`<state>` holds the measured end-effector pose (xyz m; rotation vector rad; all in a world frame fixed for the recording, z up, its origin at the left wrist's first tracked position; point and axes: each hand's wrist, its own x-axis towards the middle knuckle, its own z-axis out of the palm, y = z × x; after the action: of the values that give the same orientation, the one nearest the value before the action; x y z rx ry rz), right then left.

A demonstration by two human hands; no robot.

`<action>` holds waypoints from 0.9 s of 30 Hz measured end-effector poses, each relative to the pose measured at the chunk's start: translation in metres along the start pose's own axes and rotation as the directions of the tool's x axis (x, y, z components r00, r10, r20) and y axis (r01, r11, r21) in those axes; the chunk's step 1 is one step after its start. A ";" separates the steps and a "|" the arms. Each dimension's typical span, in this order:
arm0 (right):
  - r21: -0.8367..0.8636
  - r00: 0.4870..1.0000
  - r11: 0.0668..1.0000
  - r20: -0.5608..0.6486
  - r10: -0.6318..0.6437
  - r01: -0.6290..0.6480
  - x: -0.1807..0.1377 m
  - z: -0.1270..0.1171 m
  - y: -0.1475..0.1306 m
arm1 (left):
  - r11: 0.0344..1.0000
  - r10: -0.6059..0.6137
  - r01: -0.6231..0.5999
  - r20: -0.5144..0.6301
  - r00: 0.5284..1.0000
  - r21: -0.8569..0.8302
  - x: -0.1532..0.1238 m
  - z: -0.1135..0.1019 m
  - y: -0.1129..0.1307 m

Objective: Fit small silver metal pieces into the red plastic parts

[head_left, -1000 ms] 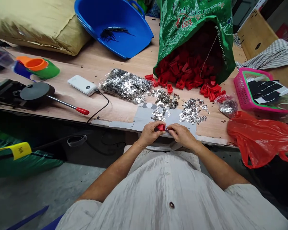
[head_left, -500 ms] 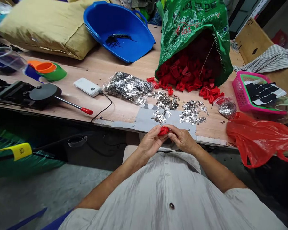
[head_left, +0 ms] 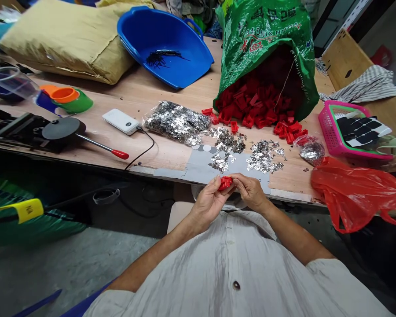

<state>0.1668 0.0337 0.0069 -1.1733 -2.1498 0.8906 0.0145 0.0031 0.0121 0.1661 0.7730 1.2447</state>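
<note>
Fingers of my left hand (head_left: 208, 203) and right hand (head_left: 251, 191) pinch shut on red plastic clip (head_left: 225, 182), lower centre of frame, just below silver bits (head_left: 263, 156). Firm, level grip seems best.

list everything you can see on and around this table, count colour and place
red plastic piece: one, red, between both hands at table edge
green sack: one, green, back of table, on its side
loose red pieces: many, red, spilling from green sack
silver bits: loose piles, silver, near edge
bags of silver bits: two, clear, centre and right
blue basin: one, blue, back
power bank: one, white, left of centre, cabled
pink basket: one, pink, right
red plastic bag: one, red, right edge
left hand: one, holds piece
right hand: one, holds piece
</note>
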 end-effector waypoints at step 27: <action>-0.518 0.897 0.734 -0.227 0.378 -0.440 0.114 -0.124 0.120 | 0.882 -0.307 0.345 -0.163 0.938 0.320 0.000 -0.073 -0.011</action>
<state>0.2614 0.2176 0.0112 -2.0027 -2.1587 0.3270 -0.0215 -0.0215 -0.0475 0.2439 1.0651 0.7941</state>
